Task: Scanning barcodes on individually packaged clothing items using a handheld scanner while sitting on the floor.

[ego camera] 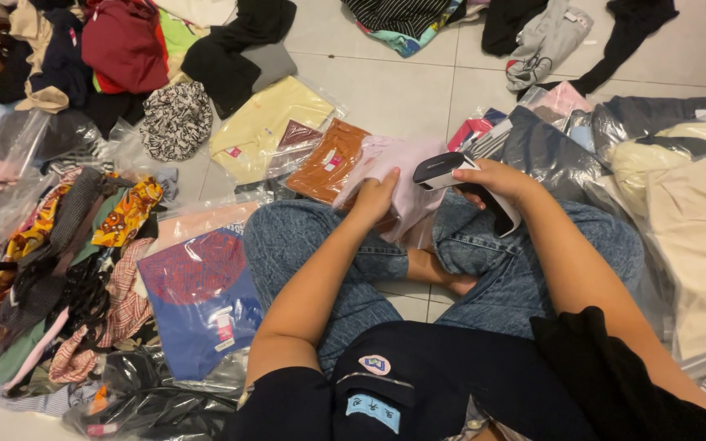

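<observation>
person sits cross-legged on the tiled floor (386,94). left hand (375,198) pinches a bagged pale pink garment (402,175) over the knees, fingers closed on its edge. right hand (496,181) is wrapped around a handheld scanner (451,173) aimed at it. step looks like scanning the bag's label; label probably hidden, so next needs it turned to the scanner head.

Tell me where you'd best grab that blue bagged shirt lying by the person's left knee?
Probably the near bottom edge of the blue bagged shirt, coming from the knee side. It lies flat on other clothes, so fingers would pinch the loose plastic edge there; the left hand is busy on the pale pink garment.
</observation>
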